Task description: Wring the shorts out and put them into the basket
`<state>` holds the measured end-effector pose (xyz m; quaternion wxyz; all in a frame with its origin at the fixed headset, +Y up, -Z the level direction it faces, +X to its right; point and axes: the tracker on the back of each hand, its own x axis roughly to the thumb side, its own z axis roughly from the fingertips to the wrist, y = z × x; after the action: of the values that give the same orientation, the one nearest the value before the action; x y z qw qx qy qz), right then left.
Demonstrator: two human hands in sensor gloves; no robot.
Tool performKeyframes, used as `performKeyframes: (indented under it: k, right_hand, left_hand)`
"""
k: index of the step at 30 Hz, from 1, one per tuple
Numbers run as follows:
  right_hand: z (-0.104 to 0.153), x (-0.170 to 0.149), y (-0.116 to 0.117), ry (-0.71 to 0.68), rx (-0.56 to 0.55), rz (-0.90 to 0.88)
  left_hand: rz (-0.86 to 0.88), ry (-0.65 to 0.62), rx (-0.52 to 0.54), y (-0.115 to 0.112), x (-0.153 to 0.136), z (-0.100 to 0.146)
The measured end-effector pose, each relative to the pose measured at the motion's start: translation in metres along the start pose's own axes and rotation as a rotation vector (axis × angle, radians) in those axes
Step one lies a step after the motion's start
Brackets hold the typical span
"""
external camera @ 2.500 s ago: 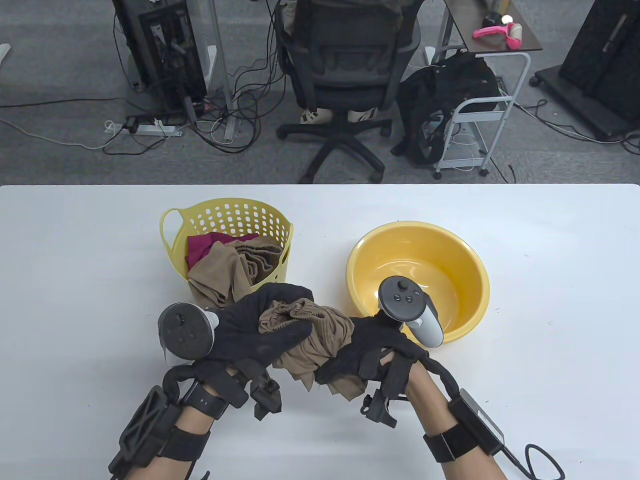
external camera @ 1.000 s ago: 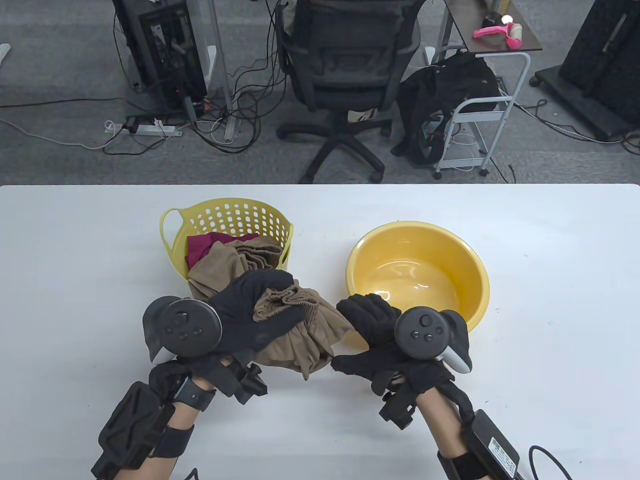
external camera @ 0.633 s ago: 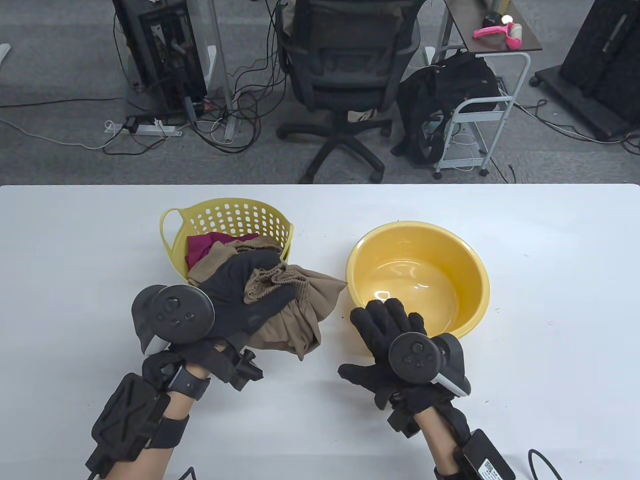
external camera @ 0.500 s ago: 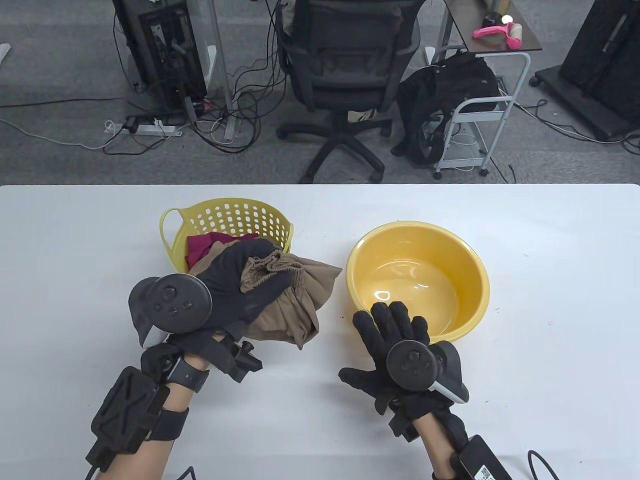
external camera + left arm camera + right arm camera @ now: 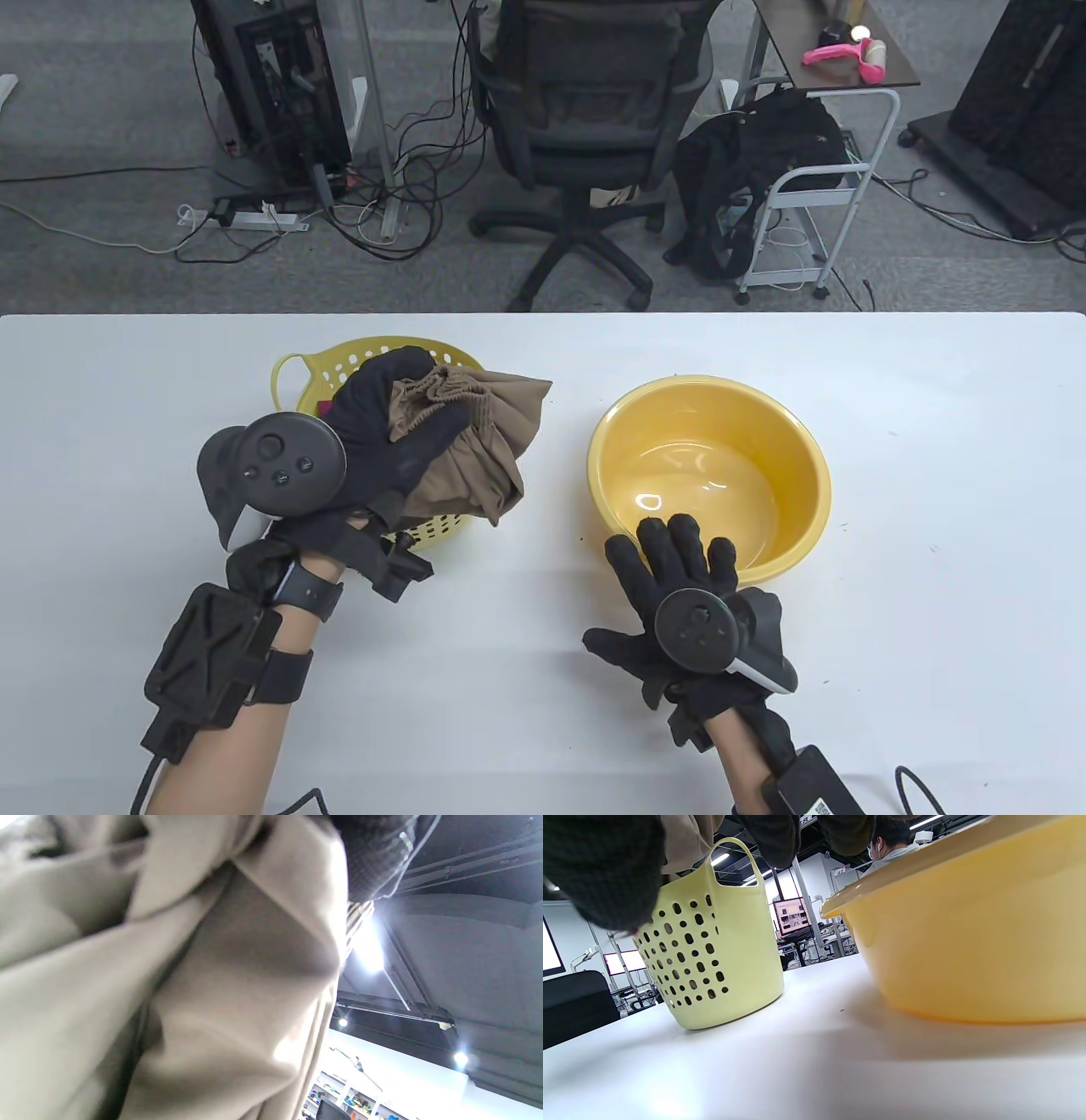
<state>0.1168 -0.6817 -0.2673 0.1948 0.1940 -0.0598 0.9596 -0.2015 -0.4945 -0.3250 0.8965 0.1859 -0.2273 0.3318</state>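
The left hand [image 5: 373,441] gripped the bunched tan shorts [image 5: 475,441] with fingers curled round the waistband, holding the bundle above the yellow laundry basket [image 5: 712,950] just beneath it. The delivery step appeared in hand; the next move likely called for lowering the shorts and letting go inside the rim. Off to the grip's right, the right hand [image 5: 679,594] lay flat and empty on the white table [image 5: 933,509] beside the yellow basin [image 5: 708,475]. The shorts hid the basket's contents, and cloth filled the left wrist view.
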Motion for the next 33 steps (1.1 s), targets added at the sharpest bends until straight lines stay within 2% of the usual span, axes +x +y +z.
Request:
performKeyframes:
  k: [7, 11, 15, 25, 30, 33]
  right_hand:
    - [0.002, -0.002, -0.002, 0.002, -0.005, 0.005]
    - [0.003, -0.004, -0.006, 0.0, -0.017, 0.0]
    - [0.004, -0.004, -0.006, 0.0, -0.015, -0.003]
    - [0.004, -0.006, -0.007, 0.008, -0.013, -0.013]
    - [0.004, -0.006, -0.007, 0.003, -0.008, -0.015]
    - [0.004, -0.006, -0.007, 0.003, -0.01, -0.017]
  left_hand:
    - [-0.125, 0.015, 0.048, 0.015, -0.006, -0.021]
    - [-0.224, 0.035, 0.032, 0.008, -0.02, -0.03]
    - [-0.25, 0.071, 0.014, -0.004, -0.035, -0.033]
    - [-0.317, 0.265, -0.189, -0.045, -0.074, -0.031]
    - [-0.296, 0.337, -0.318, -0.056, -0.085, -0.029]
    - [-0.317, 0.342, -0.341, -0.059, -0.087, -0.029]
